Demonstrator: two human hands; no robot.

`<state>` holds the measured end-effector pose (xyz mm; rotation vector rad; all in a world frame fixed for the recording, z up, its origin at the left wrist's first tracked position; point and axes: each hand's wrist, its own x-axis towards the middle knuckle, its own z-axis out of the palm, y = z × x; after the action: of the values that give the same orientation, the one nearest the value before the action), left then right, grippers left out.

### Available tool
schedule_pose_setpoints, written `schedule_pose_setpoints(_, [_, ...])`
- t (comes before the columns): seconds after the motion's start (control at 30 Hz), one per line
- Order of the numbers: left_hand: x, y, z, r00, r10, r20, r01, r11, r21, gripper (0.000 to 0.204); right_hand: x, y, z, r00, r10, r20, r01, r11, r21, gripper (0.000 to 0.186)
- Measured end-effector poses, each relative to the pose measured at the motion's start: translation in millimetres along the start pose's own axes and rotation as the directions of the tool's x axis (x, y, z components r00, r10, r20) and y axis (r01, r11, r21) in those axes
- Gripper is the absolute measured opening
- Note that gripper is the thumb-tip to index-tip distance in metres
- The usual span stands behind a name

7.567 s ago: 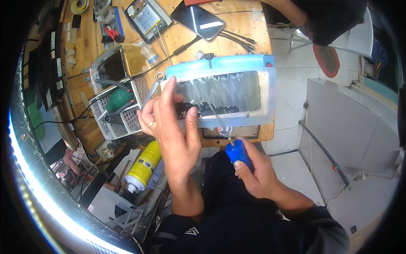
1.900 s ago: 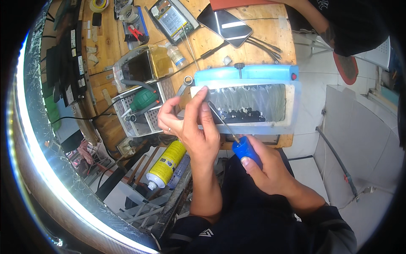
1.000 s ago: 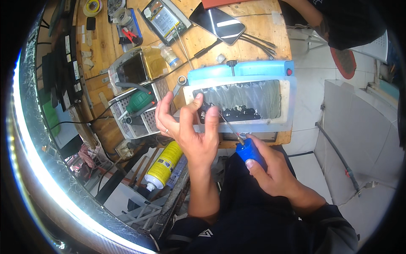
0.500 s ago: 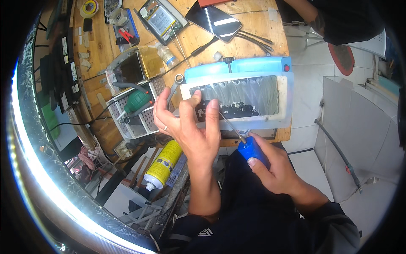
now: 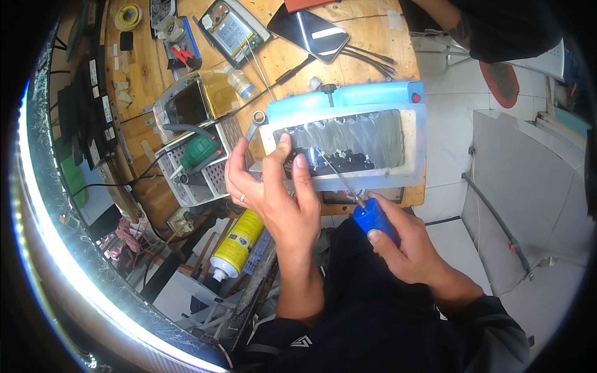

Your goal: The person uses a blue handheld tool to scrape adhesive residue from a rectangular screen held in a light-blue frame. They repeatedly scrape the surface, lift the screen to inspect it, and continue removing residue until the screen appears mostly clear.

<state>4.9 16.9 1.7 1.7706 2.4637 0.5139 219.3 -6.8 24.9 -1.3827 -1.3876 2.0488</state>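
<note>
A dark phone-sized panel (image 5: pixel 373 133), coated with a wrinkled grey film, lies on a pale mat (image 5: pixel 410 133) atop a light-blue fixture (image 5: pixel 373 93). Along its near left part the film is gone, with black surface and whitish crumbs showing. My right hand (image 5: pixel 404 245) grips the handle of a blue tool (image 5: pixel 373 221); its thin metal shaft slants across the panel, the tip on or just over the black area. My left hand (image 5: pixel 273 193) has its fingers apart, holding nothing; the index fingertip rests at the panel's left end and the thumb is by its near edge.
Left of the fixture are a wrench (image 5: pixel 254 124) and a white basket (image 5: pixel 193 196) with a green air blower (image 5: pixel 200 151). Behind lie an opened phone (image 5: pixel 233 34) and a dark phone (image 5: pixel 308 34). A yellow spray can (image 5: pixel 236 245) sits below the table edge. Another person's arm (image 5: pixel 444 18) shows top right.
The tool's tip has moved left and slightly up over the panel, nearer my left thumb. My left thumb has shifted a little left and down. The whole view has drifted slightly.
</note>
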Motion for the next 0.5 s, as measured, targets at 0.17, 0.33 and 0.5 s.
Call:
schedule_pose_setpoints(0.17, [0,5,2,1.0,-0.014,-0.009,0.013,1.0,-0.018,0.038,-1,3,0,1.0,-0.023,0.001,0.023,1.0,-0.012,0.059])
schedule_pose_setpoints(0.33, [0,7,3,0.998,-0.055,0.043,0.057,0.996,-0.067,0.043,-2,8,0,0.994,-0.099,-0.045,0.095,0.992,-0.078,0.059])
schedule_pose_setpoints(0.5, [-3,6,-13,0.99,-0.06,0.128,0.059,0.998,0.012,0.045,-3,8,1,0.993,-0.113,-0.036,0.109,0.99,-0.093,0.06])
